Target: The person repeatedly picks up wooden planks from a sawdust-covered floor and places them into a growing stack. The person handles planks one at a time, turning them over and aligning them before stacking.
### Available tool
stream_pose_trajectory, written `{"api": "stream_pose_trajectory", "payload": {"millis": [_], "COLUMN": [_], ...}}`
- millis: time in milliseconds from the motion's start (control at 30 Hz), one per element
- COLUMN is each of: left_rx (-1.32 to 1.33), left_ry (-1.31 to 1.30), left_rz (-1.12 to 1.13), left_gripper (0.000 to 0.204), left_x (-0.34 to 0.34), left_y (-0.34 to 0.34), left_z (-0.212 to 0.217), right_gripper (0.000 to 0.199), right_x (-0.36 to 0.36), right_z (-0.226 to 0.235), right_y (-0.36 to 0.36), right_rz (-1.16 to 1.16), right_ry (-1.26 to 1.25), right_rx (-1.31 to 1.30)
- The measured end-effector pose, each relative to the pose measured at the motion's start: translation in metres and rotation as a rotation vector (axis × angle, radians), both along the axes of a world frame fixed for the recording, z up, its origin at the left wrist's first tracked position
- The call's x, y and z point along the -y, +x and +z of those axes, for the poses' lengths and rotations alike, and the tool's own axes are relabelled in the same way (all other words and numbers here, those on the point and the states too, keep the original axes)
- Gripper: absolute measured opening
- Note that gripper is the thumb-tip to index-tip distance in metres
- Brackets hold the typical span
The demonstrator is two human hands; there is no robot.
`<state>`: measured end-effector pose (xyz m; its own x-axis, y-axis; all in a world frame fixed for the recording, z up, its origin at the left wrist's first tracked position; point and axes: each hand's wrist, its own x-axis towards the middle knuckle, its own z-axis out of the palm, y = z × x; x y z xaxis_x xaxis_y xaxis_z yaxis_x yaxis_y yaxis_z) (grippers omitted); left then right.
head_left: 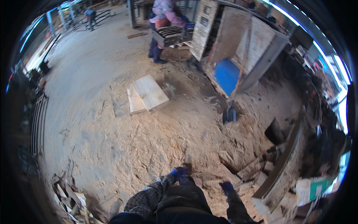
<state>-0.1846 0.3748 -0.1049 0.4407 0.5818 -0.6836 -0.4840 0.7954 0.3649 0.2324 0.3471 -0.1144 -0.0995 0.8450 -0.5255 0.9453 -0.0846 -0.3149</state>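
My left hand point(179, 173), in a blue glove, is in front of my body near my knees, above the sawdust-covered floor point(149, 145). A small dark patch shows just beyond it; whether the hand touches it I cannot tell. To the right, my right hand point(226, 186), also in a blue glove, hangs low beside scraps of wood point(250, 170). The fingers of both hands are small and smeared, so their grip does not show. Farther ahead lies a stack of pale wooden boards point(151, 93), the upper one turned askew.
A shovel point(229, 114) leans against a worn cabinet-like machine point(257, 41) with a blue panel point(226, 76). A co-worker point(164, 22) stands beyond, at a slatted dark piece. A long beam point(283, 164) lies at right; wood offcuts point(69, 194) are heaped at lower left.
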Motion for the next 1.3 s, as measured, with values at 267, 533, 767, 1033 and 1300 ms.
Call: {"api": "stream_pose_trajectory", "payload": {"millis": [267, 533, 767, 1033, 1300], "left_rx": [-0.470, -0.827, -1.034, -0.722, -0.751], "left_ry": [1.357, 0.351, 0.177, 0.383, 0.450], "left_rz": [-0.814, -1.251, -1.288, -1.498, -1.724], "left_gripper": [0.036, 0.032, 0.036, 0.049, 0.029], "left_x": [0.034, 0.073, 0.101, 0.192, 0.201], "left_y": [0.078, 0.043, 0.160, 0.384, 0.595], "left_z": [-0.038, -0.074, -0.017, 0.048, -0.057], "right_gripper": [0.012, 0.042, 0.050, 0.054, 0.047], "right_x": [0.387, 0.553, 0.656, 0.643, 0.681], "right_z": [0.022, 0.005, -0.043, -0.047, 0.043], "right_y": [0.037, -0.056, -0.028, 0.168, 0.299], "right_rz": [-1.762, -1.954, -1.565, -1.578, -1.978], "right_ry": [-0.307, -0.403, -0.541, -0.026, 0.313], "right_rx": [-0.557, -0.731, -0.521, -0.404, -0.741]}}
